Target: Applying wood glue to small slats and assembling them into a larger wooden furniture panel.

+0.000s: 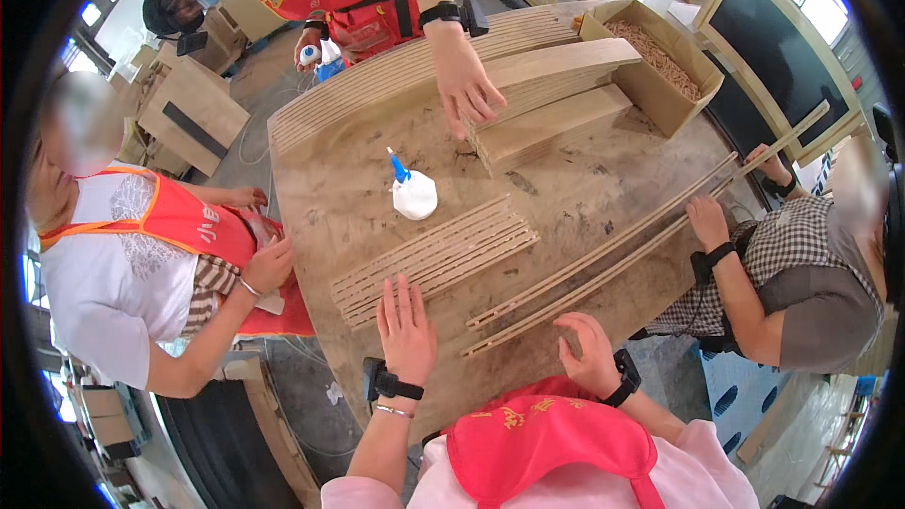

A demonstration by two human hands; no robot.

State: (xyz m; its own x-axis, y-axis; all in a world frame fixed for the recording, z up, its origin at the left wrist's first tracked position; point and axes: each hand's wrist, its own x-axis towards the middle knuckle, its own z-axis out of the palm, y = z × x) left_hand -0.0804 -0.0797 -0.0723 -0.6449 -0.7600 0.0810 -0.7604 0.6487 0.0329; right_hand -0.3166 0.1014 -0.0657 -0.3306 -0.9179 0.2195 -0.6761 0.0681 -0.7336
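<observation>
My left hand point(407, 335) has its fingers stretched out over the near edge of a row of short grooved wooden slats point(434, 259), and nothing is in its grasp. My right hand point(589, 358) is half curled, thumb apart from the fingers, with nothing seen in it. It hovers or rests beside the near end of a long wooden strip point(575, 297). A second long strip point(603, 250) runs almost parallel, farther in. Beyond the short slats stands a white glue bottle point(415, 196) with a blue nozzle.
A co-worker's hands point(707, 221) are at the strips on the right. Another person's hand point(467, 85) reaches over stacked boards point(556, 123) at the far side. A third person sits left. A cardboard box point(665, 108) of small wooden dowels stands far right; more slats point(377, 85) line the far edge.
</observation>
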